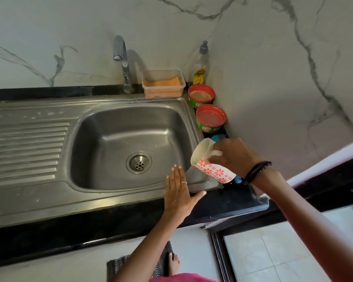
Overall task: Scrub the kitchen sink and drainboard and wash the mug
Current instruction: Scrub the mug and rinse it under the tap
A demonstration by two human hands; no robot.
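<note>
A steel sink (pixel 102 127) with a round drain (pixel 139 162) fills the middle of the view, and its ribbed drainboard (pixel 27 147) lies to the left. My right hand (pixel 235 156) grips a white mug (pixel 212 168) with red flowers by its handle. The mug is tipped on its side over the sink's right rim, with its mouth facing left. My left hand (pixel 178 192) rests flat, fingers straight, on the sink's front right rim.
The tap (pixel 122 62) stands behind the basin. A clear tub with an orange sponge (pixel 163 84), a soap bottle (pixel 201 66) and two red-rimmed dish-soap tubs (pixel 211 117) line the right corner. A blue brush (pixel 218 137) lies behind the mug. A black counter edge (pixel 90 231) runs in front.
</note>
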